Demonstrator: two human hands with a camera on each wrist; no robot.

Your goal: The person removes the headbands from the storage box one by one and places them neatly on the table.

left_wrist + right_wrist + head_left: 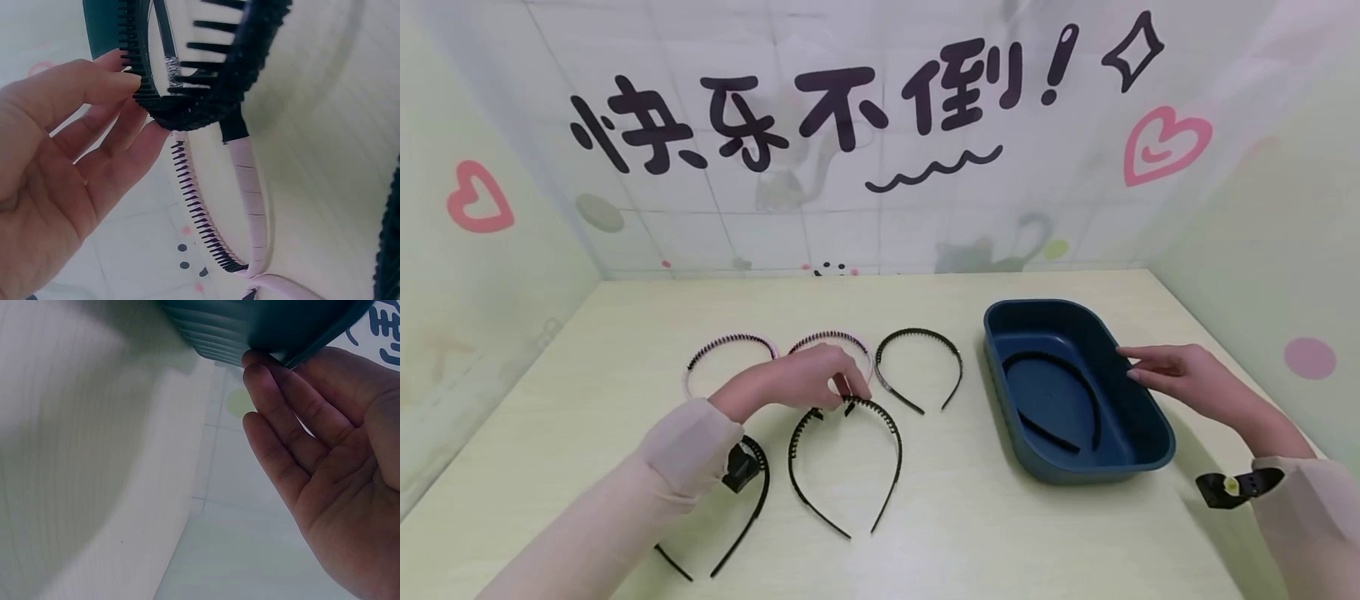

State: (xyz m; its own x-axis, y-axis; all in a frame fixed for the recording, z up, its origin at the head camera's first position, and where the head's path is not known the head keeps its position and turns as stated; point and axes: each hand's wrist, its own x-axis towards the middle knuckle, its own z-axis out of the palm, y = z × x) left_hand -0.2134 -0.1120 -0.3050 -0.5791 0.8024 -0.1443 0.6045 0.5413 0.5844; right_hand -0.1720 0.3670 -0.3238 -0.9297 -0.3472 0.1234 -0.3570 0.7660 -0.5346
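Finger and thumb of my left hand (822, 375) pinch a black toothed headband (899, 450) at the top of its arch. In the left wrist view, its comb teeth (206, 47) show close up beside the fingertips. At the right, my right hand (1187, 375) holds the side rim of a dark blue plastic basin (1093, 477). In the right wrist view, several fingers (269, 394) lie against the outer wall while the thumb is partly hidden behind the basin. Inside the basin lies a plain black headband (1093, 400).
Behind the left hand, two pink headbands with dark teeth (730, 337) lie side by side. A black headband (958, 367) is to their right. Another black headband with a bow (743, 467) lies near the front, partly under the left sleeve. Printed walls enclose the pale table (940, 517).
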